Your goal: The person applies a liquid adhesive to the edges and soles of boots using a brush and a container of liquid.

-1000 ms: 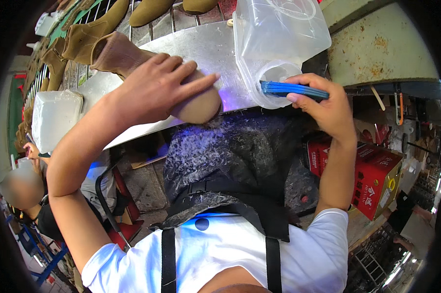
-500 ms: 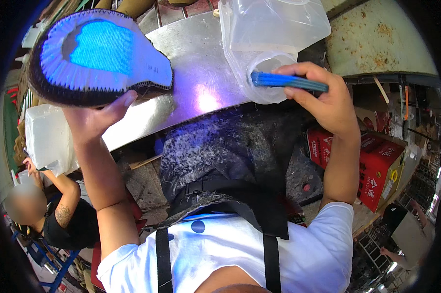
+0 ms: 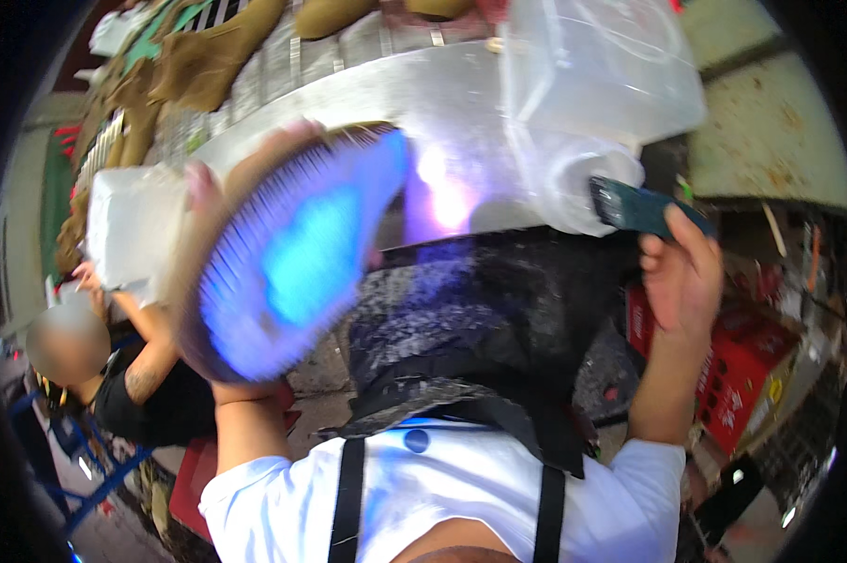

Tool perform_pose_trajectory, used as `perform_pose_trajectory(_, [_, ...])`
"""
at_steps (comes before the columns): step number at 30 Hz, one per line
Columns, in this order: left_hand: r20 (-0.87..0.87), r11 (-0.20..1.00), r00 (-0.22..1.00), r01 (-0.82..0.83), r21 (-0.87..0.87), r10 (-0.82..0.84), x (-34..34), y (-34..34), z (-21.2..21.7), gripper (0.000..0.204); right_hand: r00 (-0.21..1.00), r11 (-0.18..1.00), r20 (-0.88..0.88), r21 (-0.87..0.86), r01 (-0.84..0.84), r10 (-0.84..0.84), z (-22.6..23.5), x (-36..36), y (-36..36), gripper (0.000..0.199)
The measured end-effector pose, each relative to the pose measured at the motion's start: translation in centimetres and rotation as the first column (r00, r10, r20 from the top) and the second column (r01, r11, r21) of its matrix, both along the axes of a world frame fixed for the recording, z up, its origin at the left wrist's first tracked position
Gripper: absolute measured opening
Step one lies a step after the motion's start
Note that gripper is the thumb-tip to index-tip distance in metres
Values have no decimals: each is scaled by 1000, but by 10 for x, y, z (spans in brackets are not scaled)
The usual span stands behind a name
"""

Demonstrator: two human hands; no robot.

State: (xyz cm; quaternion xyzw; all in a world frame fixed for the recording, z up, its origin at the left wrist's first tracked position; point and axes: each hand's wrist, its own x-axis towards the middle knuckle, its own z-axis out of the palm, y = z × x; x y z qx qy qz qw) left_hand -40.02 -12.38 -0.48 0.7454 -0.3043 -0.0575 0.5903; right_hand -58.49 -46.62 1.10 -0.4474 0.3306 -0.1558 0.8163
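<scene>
My left hand (image 3: 272, 155) grips a lasted shoe upper (image 3: 297, 249), its underside tilted up toward me. That underside has a pleated pale rim around a patch glowing bright blue under the light, and the upper is blurred by motion. Most of the left palm is hidden behind it. On the right, my right hand (image 3: 683, 281) holds a dark flat brush (image 3: 641, 206) by its handle. The brush's dark tip is over the round mouth of a translucent plastic container (image 3: 606, 70) lying at the right end of the metal worktop.
The metal worktop (image 3: 348, 98) has a bright purple reflection. Several tan boots (image 3: 203, 66) stand on a slatted rack beyond. A white translucent container (image 3: 137, 225) sits at the left, beside a seated person (image 3: 161, 394). Red boxes (image 3: 738, 385) are low on the right.
The shoe upper has swung down and right, turning steeper, and my left fingers now show over its far edge. My right hand has shifted slightly right and down with the brush, its wrist turned.
</scene>
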Motion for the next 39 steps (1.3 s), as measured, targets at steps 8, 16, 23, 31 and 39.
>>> perform_pose_trajectory(8, [720,976,682,-37,214,-132,-37,74,-52,48,957,933,222,266,-241,184,-51,-16,96,38])
perform_pose_trajectory(16, [815,988,566,-12,157,-122,-49,66,-63,52,869,930,468,224,-291,159,-75,61,175,35])
perform_pose_trajectory(23, [875,999,485,-33,35,-14,-43,59,-77,61,520,615,360,-622,-485,775,-37,22,135,33])
perform_pose_trajectory(31, [873,993,474,44,106,-114,-35,67,-78,85,829,822,272,-462,-333,488,-58,66,126,33])
perform_pose_trajectory(39, [816,982,547,95,162,-188,-36,74,-70,80,550,599,357,-717,-356,755,-34,62,123,29])
